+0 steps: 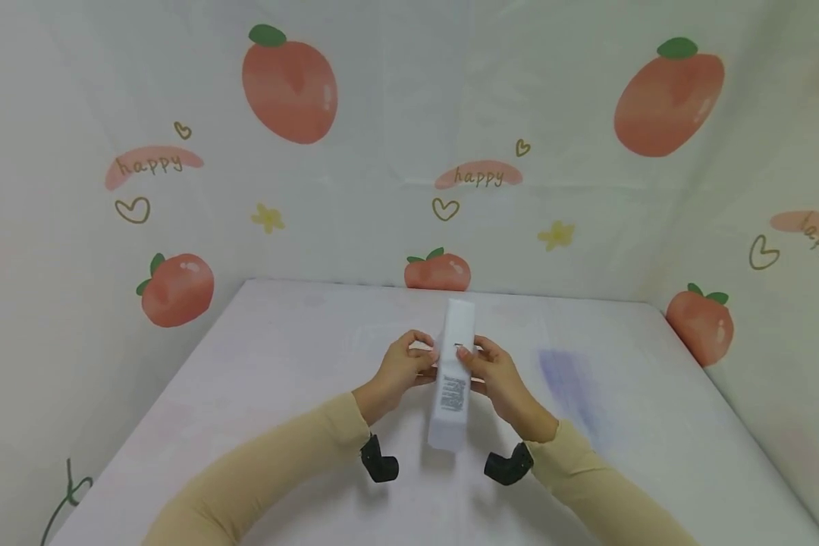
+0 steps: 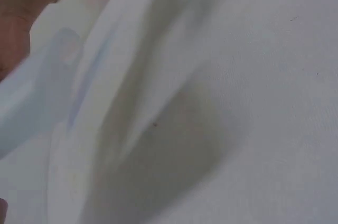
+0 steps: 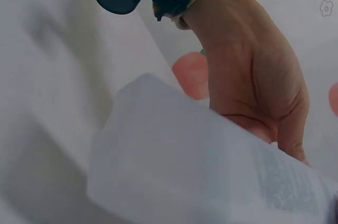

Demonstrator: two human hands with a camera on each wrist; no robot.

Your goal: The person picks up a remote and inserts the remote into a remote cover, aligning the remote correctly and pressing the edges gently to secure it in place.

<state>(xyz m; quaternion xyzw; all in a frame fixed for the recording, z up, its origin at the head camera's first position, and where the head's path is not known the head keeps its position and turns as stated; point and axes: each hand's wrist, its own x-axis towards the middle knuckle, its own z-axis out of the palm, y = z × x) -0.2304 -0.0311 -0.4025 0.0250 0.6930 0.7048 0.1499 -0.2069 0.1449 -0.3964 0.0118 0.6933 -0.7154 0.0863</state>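
A long, narrow white box (image 1: 449,428) with small dark print on its front face is held above the table in the head view. My right hand (image 1: 508,383) grips its right side, thumb on the printed face and fingers reaching behind. On the opposite side my left hand (image 1: 397,370) holds the left edge with bent fingers; some fingertips are hidden by the box. The left wrist view catches only part of the white box (image 2: 31,100) and the right hand (image 2: 13,28). In the right wrist view the box (image 3: 163,155) covers the right fingers.
Beneath the box is a white table (image 1: 300,318) with a bluish smudge (image 1: 569,387) on the right. Black wrist cameras (image 1: 380,461) hang under both cuffs. A white cloth wall (image 1: 382,98) printed with red fruit stands behind the table and at its sides.
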